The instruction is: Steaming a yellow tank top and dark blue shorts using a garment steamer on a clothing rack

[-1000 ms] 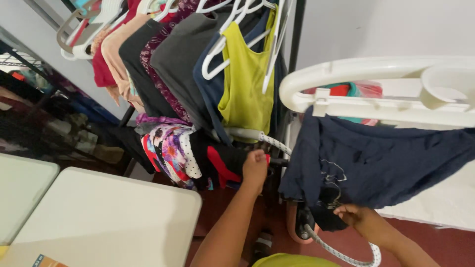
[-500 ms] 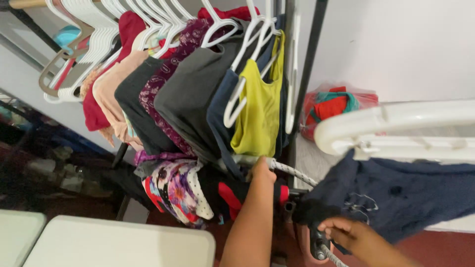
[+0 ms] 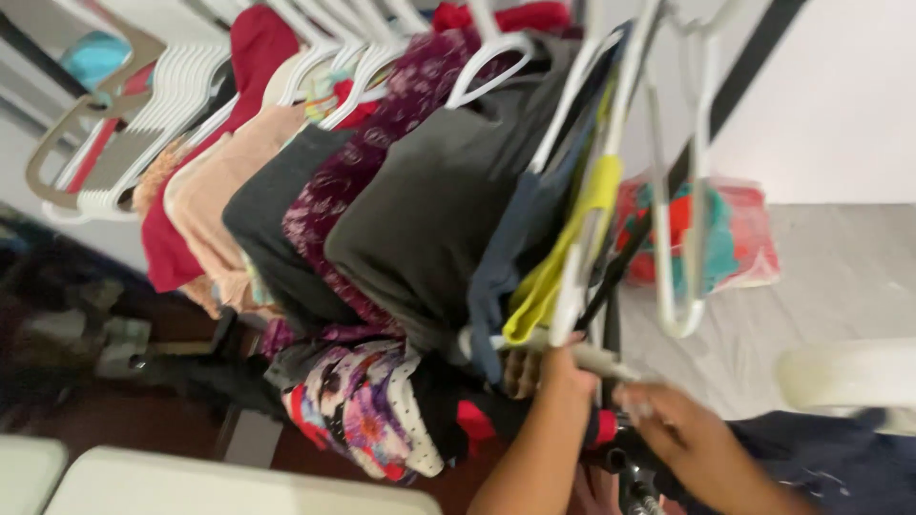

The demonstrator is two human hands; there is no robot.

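**Lower centre of frame: both hands at the foot of a loaded clothes rack**

Head view. Lower centre: left hand [image 3: 553, 367], fingers curled shut around a pale, rod-like bar [image 3: 592, 358] running across the bottom of the hanging garments. Just right of it, lower right: right hand [image 3: 682, 429], fingers partly bent, reaching toward the same bar; grip cannot be told because of blur. Below the right hand, at the bottom edge: dark metal part [image 3: 634, 482], only partly visible. Lower right corner: dark navy garment [image 3: 840, 467], lying under a white curved plastic piece [image 3: 849, 372].

Centre of frame: yellow-green top [image 3: 563, 248] on a white hanger [image 3: 587, 238], lower hem just above the left hand. Left of it, in order: navy garment [image 3: 506, 257], large grey shirt [image 3: 429, 238], maroon patterned garment [image 3: 382, 153], dark grey shirt [image 3: 277, 229], peach top [image 3: 205, 215], red garment [image 3: 253, 57]. Upper left: cluster of empty white hangers [image 3: 143, 124]. Right of centre: empty white hanger [image 3: 682, 238], hanging free.

Lower centre-left: bundle of floral and dotted fabrics [image 3: 367, 405] beneath the shirts. Right, behind the rack: clear bag of red and teal cloth [image 3: 735, 238] on a grey floor [image 3: 840, 277]. Bottom left: white tabletop [image 3: 191, 486].
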